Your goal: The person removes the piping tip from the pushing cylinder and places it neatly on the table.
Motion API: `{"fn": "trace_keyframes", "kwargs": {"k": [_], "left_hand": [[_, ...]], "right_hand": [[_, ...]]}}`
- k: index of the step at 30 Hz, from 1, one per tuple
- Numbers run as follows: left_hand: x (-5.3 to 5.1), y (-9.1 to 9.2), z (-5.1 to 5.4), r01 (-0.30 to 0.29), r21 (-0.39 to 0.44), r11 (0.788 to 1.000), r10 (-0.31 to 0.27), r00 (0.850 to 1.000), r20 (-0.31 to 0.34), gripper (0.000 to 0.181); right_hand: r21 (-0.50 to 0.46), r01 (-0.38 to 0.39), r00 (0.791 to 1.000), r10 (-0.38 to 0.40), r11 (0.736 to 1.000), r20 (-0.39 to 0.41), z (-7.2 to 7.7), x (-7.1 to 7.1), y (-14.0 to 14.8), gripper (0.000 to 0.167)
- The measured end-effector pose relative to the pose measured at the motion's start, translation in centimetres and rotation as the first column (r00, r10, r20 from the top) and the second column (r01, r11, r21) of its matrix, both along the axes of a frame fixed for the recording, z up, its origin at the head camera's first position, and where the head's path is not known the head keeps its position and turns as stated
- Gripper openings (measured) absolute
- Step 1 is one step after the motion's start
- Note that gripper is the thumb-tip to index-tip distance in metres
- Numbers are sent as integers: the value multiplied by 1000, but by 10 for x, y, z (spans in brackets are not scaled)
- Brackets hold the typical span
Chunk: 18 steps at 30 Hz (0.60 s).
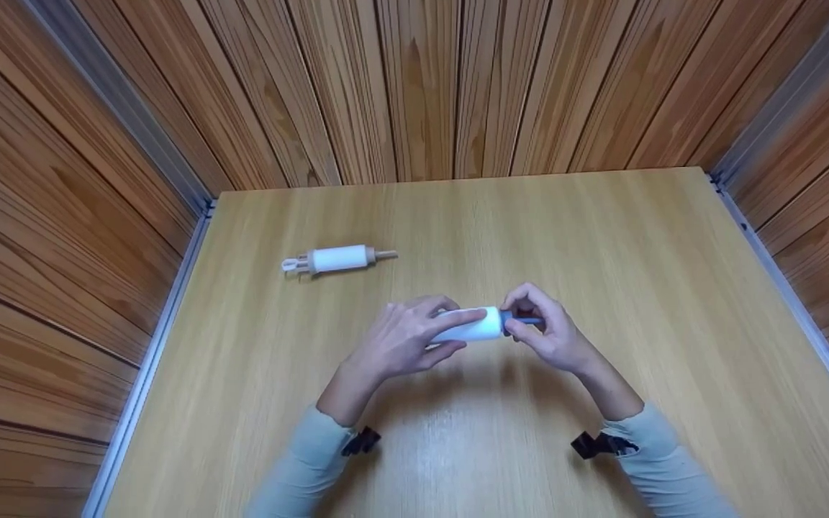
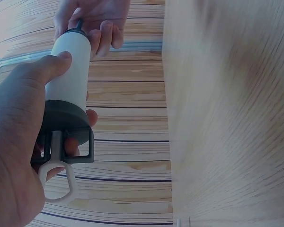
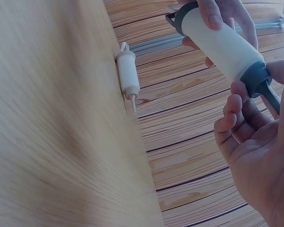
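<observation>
A large white-barrelled syringe point(image 1: 486, 328) with dark blue-grey ends is held level above the table. My left hand point(image 1: 404, 334) grips its barrel, with the thumb along the white side in the left wrist view. At that end, a pale ring handle point(image 2: 72, 183) sticks out past the dark finger grips. The thumb and fingertips of my right hand point(image 1: 557, 339) pinch the blue-grey nozzle cap point(image 3: 255, 77) at the opposite end. Its thin tip points toward the right palm. A second syringe point(image 1: 340, 257), white with beige ends, lies on the table beyond the left hand.
The light wood table point(image 1: 256, 403) runs back to a wood-plank wall point(image 1: 422, 86). Metal rails point(image 1: 148, 367) border its left and right sides, with plank walls behind them. Small black mounts sit at both sleeve cuffs.
</observation>
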<state>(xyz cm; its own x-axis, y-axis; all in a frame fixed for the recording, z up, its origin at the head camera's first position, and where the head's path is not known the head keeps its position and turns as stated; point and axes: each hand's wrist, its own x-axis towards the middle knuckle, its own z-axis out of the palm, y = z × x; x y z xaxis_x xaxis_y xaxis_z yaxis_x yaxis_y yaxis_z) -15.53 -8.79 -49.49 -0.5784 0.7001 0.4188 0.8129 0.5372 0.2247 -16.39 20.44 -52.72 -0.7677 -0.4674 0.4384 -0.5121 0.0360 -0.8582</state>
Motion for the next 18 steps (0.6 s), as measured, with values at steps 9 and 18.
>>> {"fn": "trace_keyframes", "kwargs": {"k": [9,18], "left_hand": [[1,1,-1,-10,-17,1000,10,1000,-5,50],[1,3,1,-1,4,1000,1,1000,-19,49]], "right_hand": [[17,29,999,-29,999,-27,0,3,2,31],[2,52,996,-51,999,-71,0,1,2,31]]}}
